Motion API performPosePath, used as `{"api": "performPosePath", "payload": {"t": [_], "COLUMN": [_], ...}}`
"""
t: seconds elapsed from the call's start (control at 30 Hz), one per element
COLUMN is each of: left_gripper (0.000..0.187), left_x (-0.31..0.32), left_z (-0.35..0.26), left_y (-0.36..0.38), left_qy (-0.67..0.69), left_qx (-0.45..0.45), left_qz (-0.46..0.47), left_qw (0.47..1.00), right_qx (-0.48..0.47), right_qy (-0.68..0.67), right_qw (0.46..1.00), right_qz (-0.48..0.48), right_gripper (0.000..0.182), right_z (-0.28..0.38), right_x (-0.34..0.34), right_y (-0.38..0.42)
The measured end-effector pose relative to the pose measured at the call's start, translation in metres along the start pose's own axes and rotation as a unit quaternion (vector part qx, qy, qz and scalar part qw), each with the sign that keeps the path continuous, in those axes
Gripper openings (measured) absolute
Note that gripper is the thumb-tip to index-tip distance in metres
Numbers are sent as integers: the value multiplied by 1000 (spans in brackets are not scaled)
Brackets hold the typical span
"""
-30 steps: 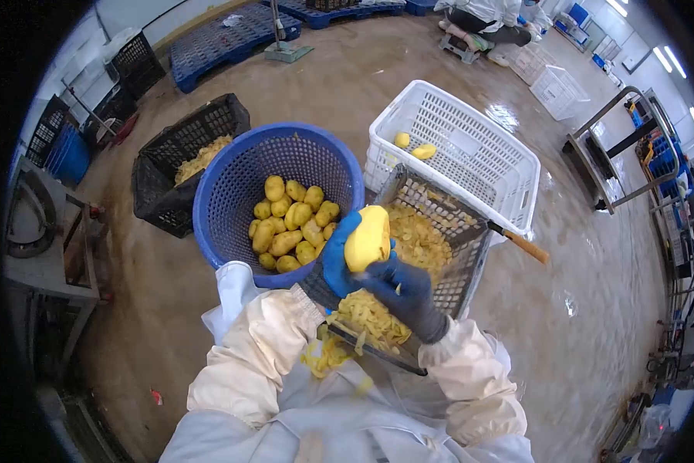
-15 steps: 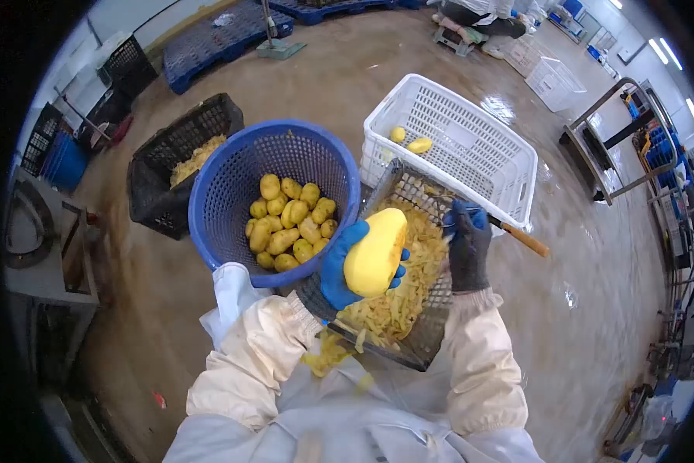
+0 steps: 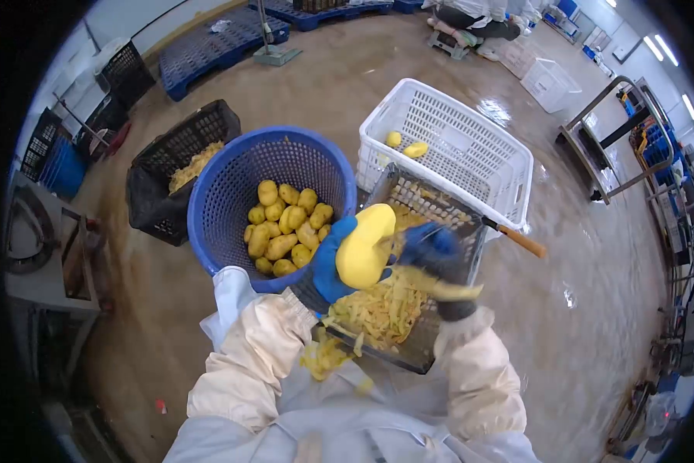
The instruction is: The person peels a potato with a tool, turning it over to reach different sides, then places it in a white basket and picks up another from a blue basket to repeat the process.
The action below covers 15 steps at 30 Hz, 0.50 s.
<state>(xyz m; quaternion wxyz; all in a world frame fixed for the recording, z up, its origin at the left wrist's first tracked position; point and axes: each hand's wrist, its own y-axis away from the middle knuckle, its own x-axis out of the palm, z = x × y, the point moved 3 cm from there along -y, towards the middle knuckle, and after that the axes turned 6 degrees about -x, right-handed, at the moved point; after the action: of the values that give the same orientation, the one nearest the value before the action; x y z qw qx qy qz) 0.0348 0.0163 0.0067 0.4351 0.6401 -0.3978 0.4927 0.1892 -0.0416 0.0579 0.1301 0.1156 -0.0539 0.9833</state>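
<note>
The left hand, in a blue glove, is wrapped around a peeled yellow potato, fingers curled behind it and thumb at its lower edge, holding it upright over the black crate of peelings. The right hand, in a darker glove, is just to the right of the potato and closed on something that is too blurred to name (a strip of yellow peel hangs from it over the crate). The crate rests tilted against the person's lap, and loose peelings fill its lower half.

Left of the crate stands a round blue basket holding a heap of peeled potatoes. Behind the crate, touching its far edge, is a white crate with two potatoes lying in its near corner. A knife with a wooden handle lies on the rim at the crate's right corner. Further left of the basket, on the wet floor, a second black crate holds more peelings.
</note>
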Motion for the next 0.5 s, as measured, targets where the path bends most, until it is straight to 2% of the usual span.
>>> {"api": "performPosePath", "payload": {"t": [0.03, 0.13, 0.17, 0.2, 0.27, 0.33, 0.37, 0.4, 0.47, 0.5], "left_gripper": [62, 59, 58, 56, 55, 53, 51, 51, 50, 51], "left_x": [2, 2, 0, -2, -13, -16, -13, -11, -9, -16], "left_z": [2, 12, 12, 9, 2, -7, -6, -6, -3, -1], "left_y": [2, 5, 4, 2, -3, -2, -1, 0, 2, 4], "left_qy": [-18, -48, -27, -9, -27, -52, -24, -24, -8, 21], "left_qx": [-2, -21, -34, -48, -21, 85, 97, 100, 83, 82], "left_qz": [-4, -13, 0, 14, 9, -54, -30, -31, -59, -77], "left_qw": [1000, 999, 999, 999, 999, 994, 995, 994, 995, 993], "right_qx": [-1, 4, -181, -60, -64, -1, 16, 24, -141, -39], "right_qy": [-2, 72, 264, -23, -39, -21, -29, 22, 193, 118], "right_qw": [1000, 986, 939, 987, 993, 999, 999, 998, 963, 989], "right_qz": [2, -152, -130, -148, -88, -32, 24, 58, 128, 75], "right_gripper": [9, 8, 10, 11, 12, 12, 14, 15, 15, 14], "right_z": [-1, -10, -15, -18, -1, 1, -3, -11, -17, -16], "right_x": [-4, -49, -69, -79, -52, -22, -5, 11, 34, 26], "right_y": [-6, -23, -26, -26, -12, 1, 11, 20, 30, 24]}}
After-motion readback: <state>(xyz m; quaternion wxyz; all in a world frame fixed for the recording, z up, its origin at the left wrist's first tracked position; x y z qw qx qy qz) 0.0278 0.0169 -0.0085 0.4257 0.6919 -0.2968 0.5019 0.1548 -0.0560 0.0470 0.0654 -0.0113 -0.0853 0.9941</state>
